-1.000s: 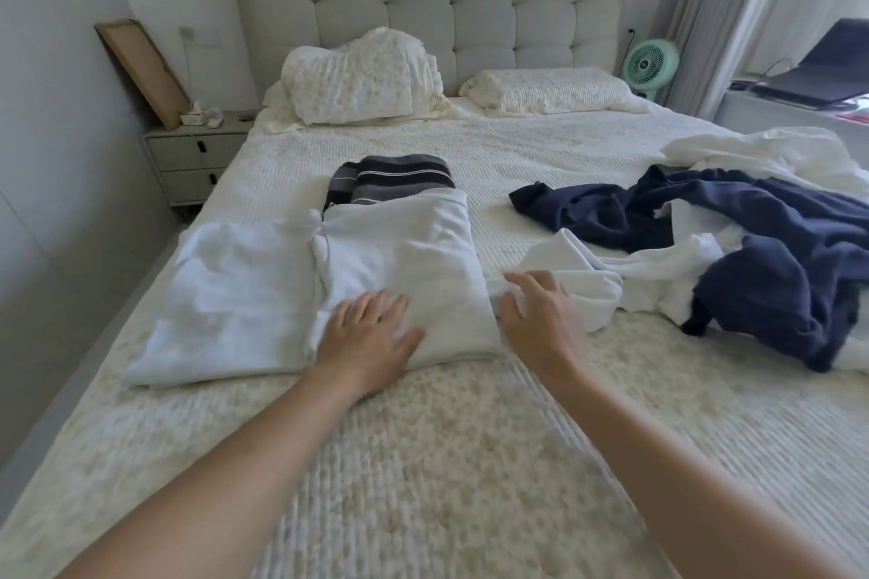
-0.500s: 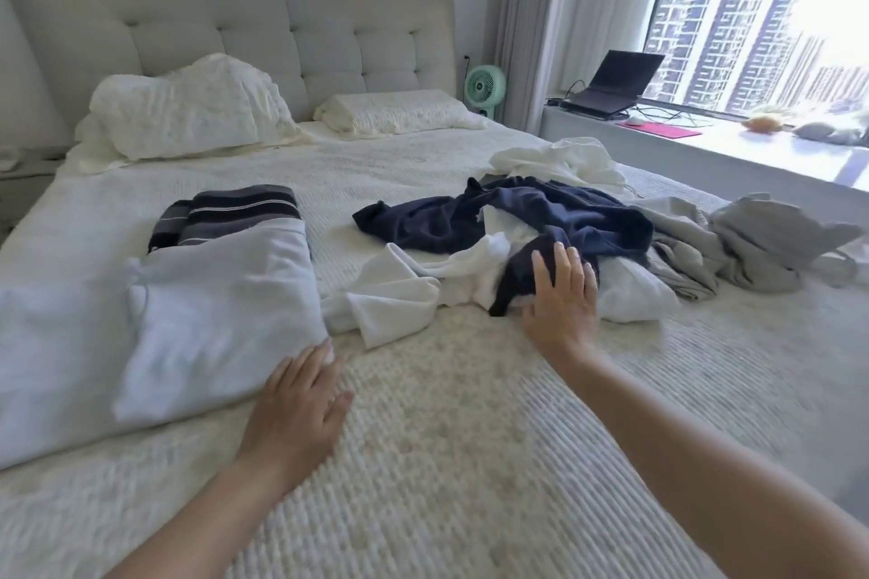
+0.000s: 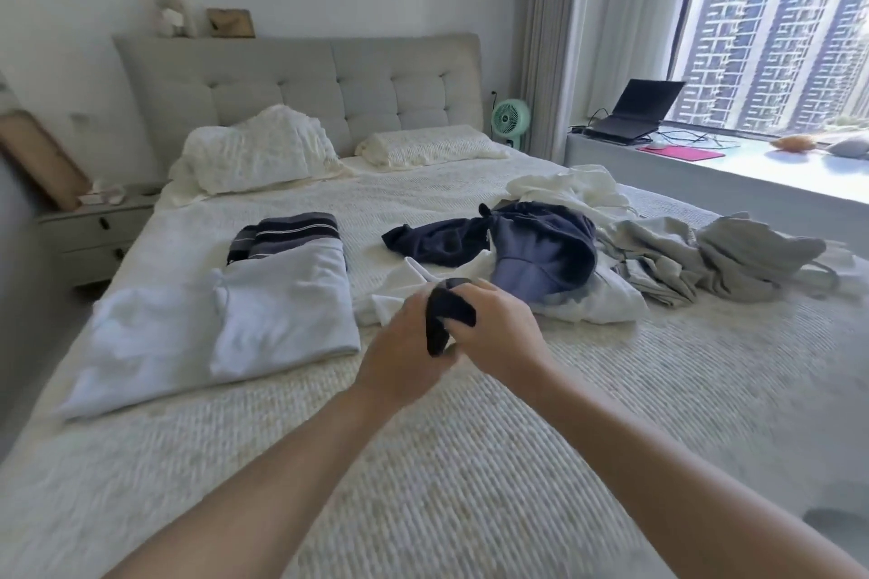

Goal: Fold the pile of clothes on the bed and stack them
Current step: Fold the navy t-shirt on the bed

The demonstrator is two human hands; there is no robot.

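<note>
Hands, left hand point(image 3: 399, 346) and right hand point(image 3: 498, 327), apparently both grip navy garment point(image 3: 541, 249).

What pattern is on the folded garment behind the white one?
Dark navy and grey with thin white stripes: the striped garment, seen in the head view.

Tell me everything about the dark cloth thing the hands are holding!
The small dark cloth is navy or nearly black and looks soft, like thin knit fabric. It is bunched and crumpled, so its shape and kind cannot be told. It is held up above the bed, in front of the unfolded pile. The left hand and right hand both grip it, fingers curled around its folds.
</note>
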